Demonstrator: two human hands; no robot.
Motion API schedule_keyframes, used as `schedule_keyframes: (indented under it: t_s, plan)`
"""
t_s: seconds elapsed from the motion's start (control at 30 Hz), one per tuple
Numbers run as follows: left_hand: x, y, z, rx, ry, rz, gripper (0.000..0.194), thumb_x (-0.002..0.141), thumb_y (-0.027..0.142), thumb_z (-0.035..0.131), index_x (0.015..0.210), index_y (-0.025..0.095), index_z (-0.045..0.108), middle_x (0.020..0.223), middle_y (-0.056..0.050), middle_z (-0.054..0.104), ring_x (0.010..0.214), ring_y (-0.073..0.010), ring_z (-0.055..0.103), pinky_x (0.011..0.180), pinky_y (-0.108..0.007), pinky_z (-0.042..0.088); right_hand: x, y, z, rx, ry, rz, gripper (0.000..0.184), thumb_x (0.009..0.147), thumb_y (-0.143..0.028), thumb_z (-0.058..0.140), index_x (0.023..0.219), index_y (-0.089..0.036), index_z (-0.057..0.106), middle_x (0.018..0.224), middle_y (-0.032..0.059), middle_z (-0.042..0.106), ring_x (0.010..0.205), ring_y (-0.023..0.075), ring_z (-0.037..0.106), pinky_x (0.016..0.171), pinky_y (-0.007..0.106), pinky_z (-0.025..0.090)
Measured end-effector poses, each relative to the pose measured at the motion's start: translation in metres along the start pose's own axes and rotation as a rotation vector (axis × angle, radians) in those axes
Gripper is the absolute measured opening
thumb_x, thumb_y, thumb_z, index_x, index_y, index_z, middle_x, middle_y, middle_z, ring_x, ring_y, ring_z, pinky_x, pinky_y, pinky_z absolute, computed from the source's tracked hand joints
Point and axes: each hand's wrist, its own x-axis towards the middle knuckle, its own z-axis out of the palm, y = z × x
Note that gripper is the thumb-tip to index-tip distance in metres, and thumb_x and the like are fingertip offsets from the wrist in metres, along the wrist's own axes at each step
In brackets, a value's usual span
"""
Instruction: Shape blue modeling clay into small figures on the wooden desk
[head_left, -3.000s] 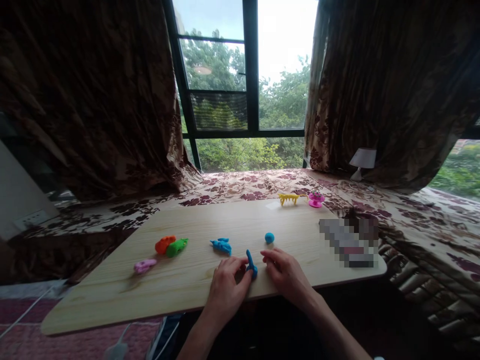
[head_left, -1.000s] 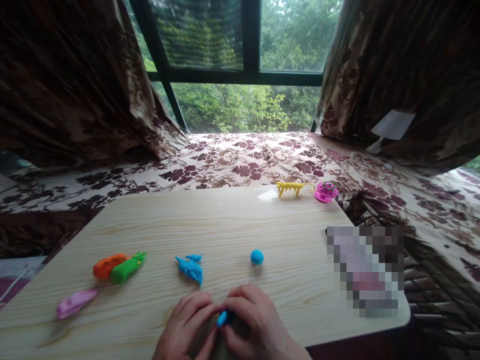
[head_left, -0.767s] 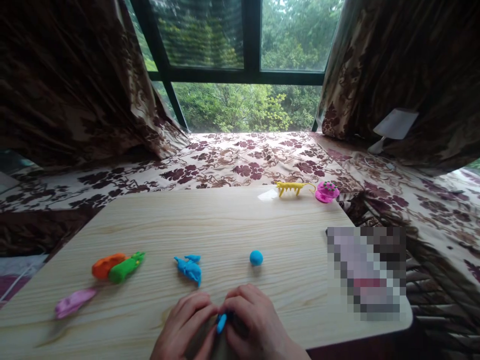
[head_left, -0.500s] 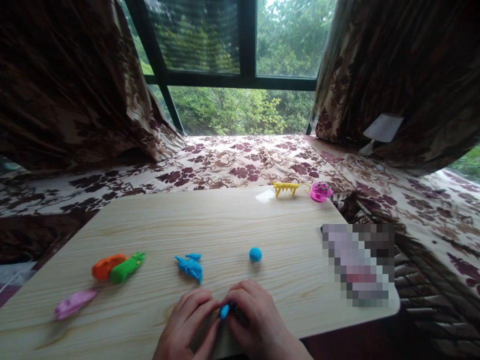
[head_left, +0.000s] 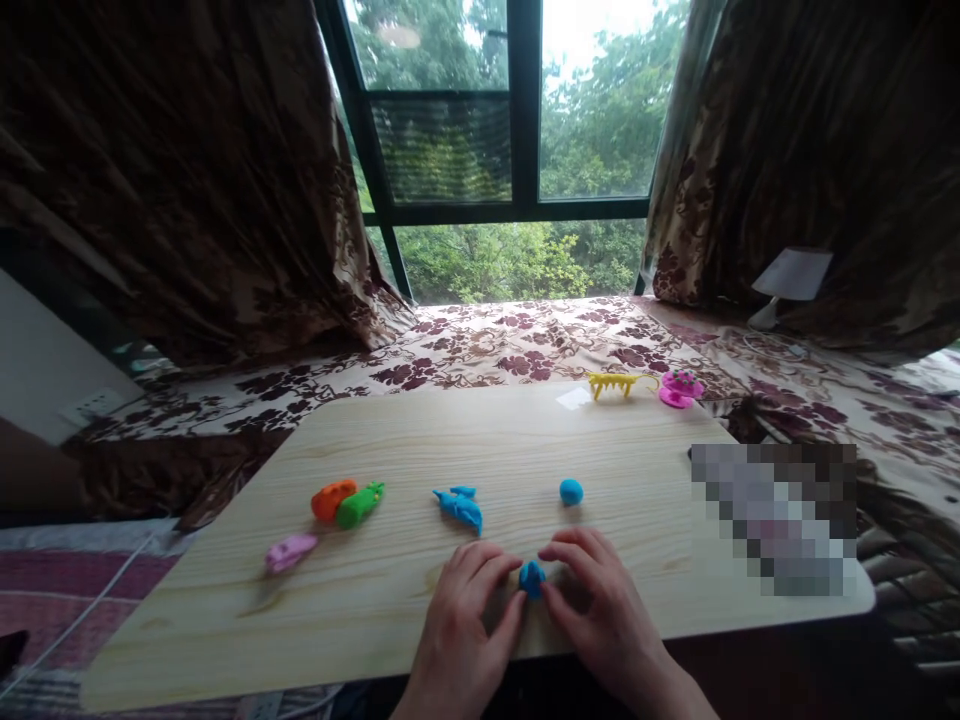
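Observation:
A small lump of blue modelling clay sits between the fingertips of both hands, close to the table's near edge. My left hand pinches it from the left, thumb below and fingers above. From the other side, my right hand touches it with thumb and fingertips. Beyond my right hand rests a smooth blue clay ball. A blue clay piece with pointed ends lies on the wood past my left hand.
Farther left on the table lie orange, green and pink clay pieces. At the far edge stand a yellow clay animal and a pink clay piece with green dots. A blurred-out object lies at the right.
The view has swung left and up, so everything appears farther right. My fingers have spread somewhat around the blue lump, and more of it shows.

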Motion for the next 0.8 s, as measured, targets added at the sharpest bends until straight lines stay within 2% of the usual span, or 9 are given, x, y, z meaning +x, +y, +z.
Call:
schedule_keyframes:
  t_s: [0.2,0.33,0.53,0.63,0.8]
  plan:
    - [-0.0017,0.0015,0.0030,-0.018,0.041,-0.001,0.019,0.083,0.026,0.051,0.100,0.027,0.061,0.098,-0.004,0.059,0.097,-0.0201,0.052,0.086,-0.035,0.045,-0.0030,-0.0011,0.0006,-0.041,-0.015,-0.049,0.017,0.078,-0.012,0.058,0.089,-0.024,0.063,0.093,0.0034,0.059,0.090,0.0204,0.053,0.080,0.035,0.042]
    - [-0.0010,0.0069,0.0047,0.020,0.068,-0.011,0.017,0.084,0.029,0.050,0.092,0.027,0.064,0.092,-0.004,0.060,0.093,-0.0213,0.053,0.083,-0.037,0.044,-0.0053,-0.0026,-0.0016,-0.020,0.006,-0.054,0.024,0.079,-0.010,0.055,0.096,-0.024,0.064,0.094,0.0034,0.059,0.091,0.0197,0.052,0.083,0.034,0.042]
    - [-0.0013,0.0079,0.0061,0.026,0.059,-0.014,0.017,0.083,0.032,0.051,0.093,0.028,0.064,0.092,-0.003,0.060,0.093,-0.0207,0.054,0.083,-0.036,0.044,-0.0069,-0.0009,-0.0030,0.028,0.004,-0.063,0.039,0.070,0.003,0.049,0.090,-0.025,0.067,0.089,0.0012,0.060,0.089,0.0178,0.053,0.083,0.032,0.042]
    - [-0.0012,0.0058,0.0074,0.023,0.062,-0.003,0.016,0.083,0.032,0.052,0.091,0.028,0.065,0.093,-0.003,0.060,0.094,-0.0207,0.054,0.085,-0.036,0.043,-0.0079,0.0008,-0.0025,0.050,0.035,-0.066,0.044,0.070,0.003,0.047,0.097,-0.025,0.067,0.093,0.0016,0.060,0.091,0.0173,0.053,0.085,0.031,0.041]
    - [0.0002,0.0058,0.0066,-0.001,0.069,0.004,0.016,0.082,0.033,0.051,0.088,0.027,0.066,0.090,-0.003,0.062,0.091,-0.0206,0.055,0.083,-0.035,0.044,-0.0099,0.0014,-0.0020,0.065,0.049,-0.069,0.038,0.072,0.002,0.047,0.088,-0.024,0.069,0.089,0.0016,0.061,0.089,0.0169,0.054,0.084,0.030,0.042]
